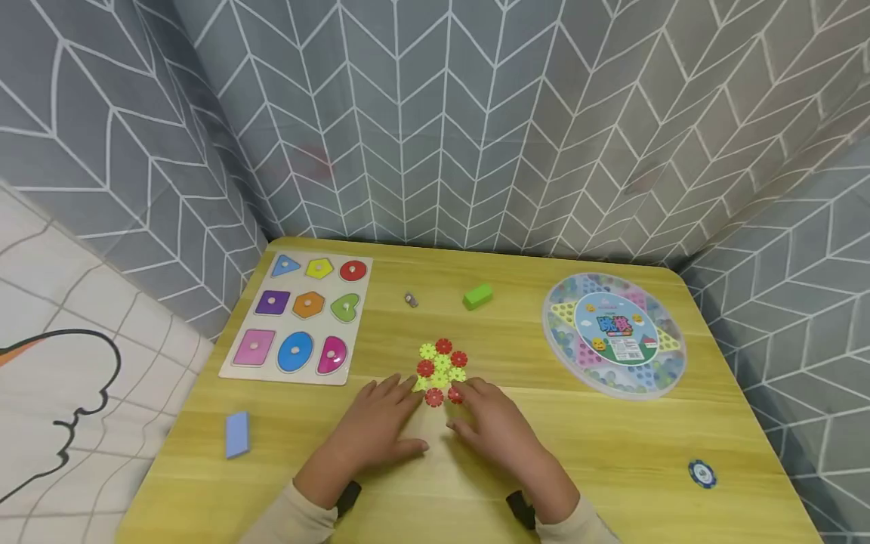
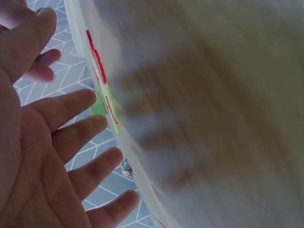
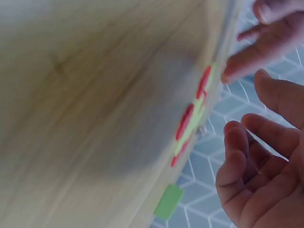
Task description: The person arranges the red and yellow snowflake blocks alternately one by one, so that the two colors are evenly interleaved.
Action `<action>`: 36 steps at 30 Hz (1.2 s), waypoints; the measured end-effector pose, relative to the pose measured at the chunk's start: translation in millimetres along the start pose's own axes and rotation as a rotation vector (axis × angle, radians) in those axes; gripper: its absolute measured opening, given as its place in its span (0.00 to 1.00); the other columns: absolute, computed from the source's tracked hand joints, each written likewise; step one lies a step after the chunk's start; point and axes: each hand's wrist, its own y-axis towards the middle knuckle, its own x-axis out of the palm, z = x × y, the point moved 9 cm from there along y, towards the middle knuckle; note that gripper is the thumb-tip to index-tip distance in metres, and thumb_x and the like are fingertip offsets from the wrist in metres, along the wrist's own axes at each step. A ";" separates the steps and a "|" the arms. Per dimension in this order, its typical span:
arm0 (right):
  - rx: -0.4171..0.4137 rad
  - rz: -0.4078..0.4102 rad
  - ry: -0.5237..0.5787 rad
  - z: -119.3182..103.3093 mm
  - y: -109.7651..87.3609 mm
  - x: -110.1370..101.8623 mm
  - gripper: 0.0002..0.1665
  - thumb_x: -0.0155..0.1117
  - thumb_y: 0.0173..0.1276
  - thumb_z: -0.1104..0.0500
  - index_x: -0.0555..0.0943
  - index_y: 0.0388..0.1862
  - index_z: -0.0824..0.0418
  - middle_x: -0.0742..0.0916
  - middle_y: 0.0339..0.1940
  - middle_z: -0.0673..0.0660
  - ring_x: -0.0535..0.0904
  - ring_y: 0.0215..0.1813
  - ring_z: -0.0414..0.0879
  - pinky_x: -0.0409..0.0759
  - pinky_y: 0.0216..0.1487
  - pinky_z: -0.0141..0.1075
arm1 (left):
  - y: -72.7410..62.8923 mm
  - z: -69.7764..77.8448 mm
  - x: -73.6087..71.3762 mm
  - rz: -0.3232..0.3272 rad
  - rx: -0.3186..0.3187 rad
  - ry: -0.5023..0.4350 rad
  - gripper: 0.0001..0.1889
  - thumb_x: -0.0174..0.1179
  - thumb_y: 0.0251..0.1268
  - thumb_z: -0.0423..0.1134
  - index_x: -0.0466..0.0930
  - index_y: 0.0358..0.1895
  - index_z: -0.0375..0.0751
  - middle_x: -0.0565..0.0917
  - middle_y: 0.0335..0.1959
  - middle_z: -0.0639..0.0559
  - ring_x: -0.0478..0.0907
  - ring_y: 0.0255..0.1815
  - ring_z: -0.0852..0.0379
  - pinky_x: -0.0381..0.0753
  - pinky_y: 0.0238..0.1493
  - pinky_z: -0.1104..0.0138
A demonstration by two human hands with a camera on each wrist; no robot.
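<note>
Several small notched plastic discs lie in a flat cluster on the table, yellow discs (image 1: 442,362) in the middle and red discs (image 1: 443,346) mostly round them. My left hand (image 1: 381,423) is at the cluster's left side, its fingers spread and its index fingertip by a yellow disc (image 1: 421,384). In the left wrist view the left palm (image 2: 38,166) holds nothing. On the right side, my right hand (image 1: 499,423) has its index fingertip at a red disc (image 1: 455,395). The right wrist view shows that hand's other fingers (image 3: 232,166) loosely bent, with nothing in them.
A shape puzzle board (image 1: 288,372) lies at the back left, with a blue block (image 1: 237,434) in front of it. Behind the cluster are a green block (image 1: 479,296) and a small grey figure (image 1: 411,300). A round board game (image 1: 615,336) and a poker chip (image 1: 702,474) lie right.
</note>
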 end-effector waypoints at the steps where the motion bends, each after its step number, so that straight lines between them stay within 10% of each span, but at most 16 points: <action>1: -0.025 -0.012 -0.013 -4.7 3.0 4.1 0.33 0.77 0.67 0.54 0.80 0.66 0.66 0.84 0.58 0.59 0.80 0.59 0.55 0.78 0.61 0.49 | -0.6 -1.0 2.4 -0.014 -0.009 -0.002 0.41 0.61 0.68 0.67 0.72 0.75 0.43 0.67 0.78 0.44 0.59 0.79 0.38 0.56 0.73 0.38; 9: -0.141 -0.138 -0.207 -24.1 11.4 37.5 0.25 0.75 0.67 0.55 0.85 0.62 0.60 0.77 0.38 0.50 0.72 0.36 0.43 0.75 0.34 0.34 | -2.9 -8.7 4.9 -0.018 -0.052 0.027 0.33 0.65 0.69 0.60 0.78 0.69 0.42 0.78 0.66 0.46 0.69 0.71 0.41 0.62 0.71 0.41; 19: -0.184 -0.144 -0.106 -27.9 8.5 44.2 0.05 0.76 0.65 0.63 0.86 0.34 0.56 0.76 0.35 0.46 0.72 0.37 0.39 0.76 0.41 0.31 | -3.8 -10.8 -5.4 0.045 -0.026 -0.031 0.08 0.79 0.55 0.40 0.87 0.31 0.47 0.78 0.37 0.56 0.77 0.37 0.53 0.81 0.40 0.59; 30: -0.130 -0.175 -0.189 -24.9 10.7 50.7 0.12 0.79 0.63 0.59 0.82 0.38 0.57 0.75 0.33 0.47 0.71 0.34 0.41 0.76 0.39 0.33 | -3.5 -19.5 -4.4 0.005 -0.123 -0.142 0.16 0.80 0.54 0.40 0.88 0.44 0.43 0.81 0.36 0.54 0.81 0.37 0.52 0.82 0.46 0.55; 36: -0.097 -0.159 -0.090 -20.5 13.2 42.8 0.09 0.76 0.64 0.64 0.82 0.36 0.57 0.73 0.33 0.47 0.70 0.30 0.39 0.74 0.36 0.31 | -1.4 -19.6 -6.5 0.034 -0.064 -0.169 0.12 0.79 0.55 0.37 0.87 0.40 0.45 0.75 0.34 0.57 0.75 0.32 0.56 0.81 0.41 0.58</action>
